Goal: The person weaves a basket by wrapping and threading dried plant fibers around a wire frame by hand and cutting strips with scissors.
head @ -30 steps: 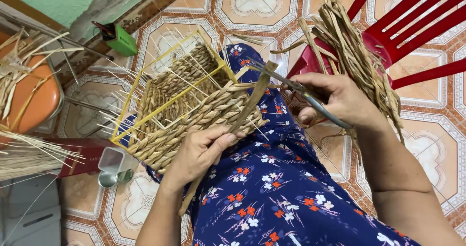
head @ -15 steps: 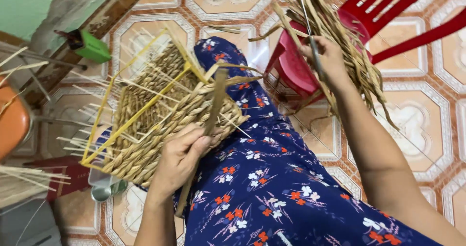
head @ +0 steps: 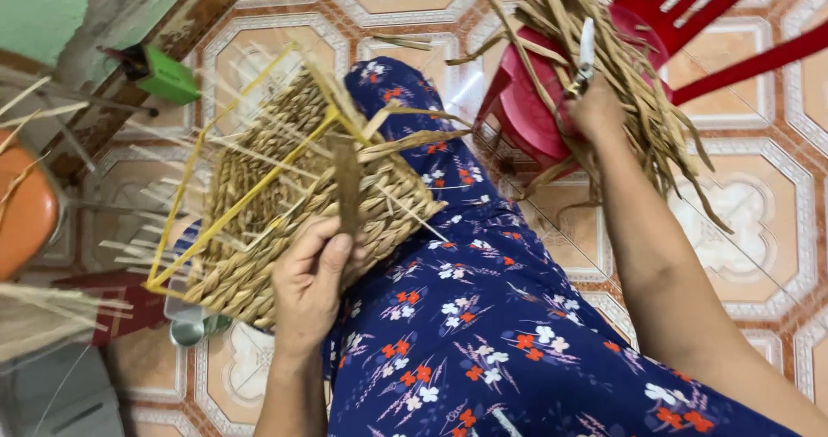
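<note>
- Lap first: dark blue floral-print fabric (head: 483,333) fills the lower middle of the frame and carries the half-woven rectangular basket of tan braided grass on a yellow wire frame (head: 285,204), which sits tilted at centre left, partly off the knee. Only one edge is supported, so I judge it could slide toward the floor.
- Left hand (head: 312,283), just below the basket's near rim, is clenched round a flat brown grass strand (head: 347,191) that stands up from the weave. Should that pinch slacken, the strand may spring back and the last turns of braid loosen.
- Loose pale stakes (head: 155,187) bristle from the basket's left side; they could snag the fabric or bend if the basket shifts.
- Right hand (head: 595,100), upper right of the frame and well apart from the basket, grips a slim metal tool (head: 586,50), seemingly scissors, blade end pointing up, and touches a bundle of long dried brown grass strands (head: 630,83). Whether it also grips a strand I cannot tell. Reaching into the bundle with blades in the same hand risks nicking good strands or a finger.
- Bundle lies draped over a red plastic stool (head: 526,109); a hard tug could drag the whole heap off onto the patterned orange floor tiles (head: 742,221).
</note>
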